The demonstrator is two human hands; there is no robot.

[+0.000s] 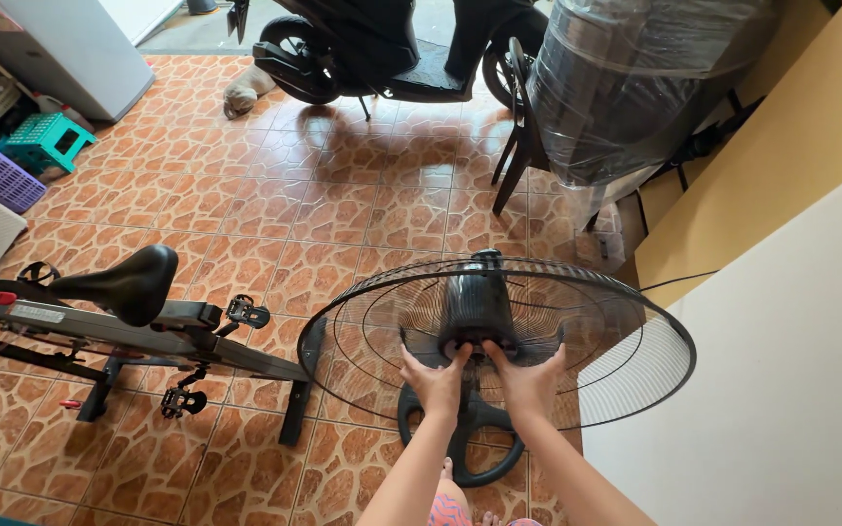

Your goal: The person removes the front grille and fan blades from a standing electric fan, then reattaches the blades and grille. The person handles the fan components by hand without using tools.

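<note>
Both hands meet at the back of a black standing fan (495, 336) on the tiled floor (275, 209): the left hand (433, 378) and right hand (530, 375) cup the underside of its motor housing (478, 304), fingers spread and pressed against it. Behind the housing lies the wire grille (626, 331), tilted nearly flat, above the round base (484, 458). An exercise bike (129, 326) stands just left; a chair (520, 131) and scooter (372, 49) stand farther off.
</note>
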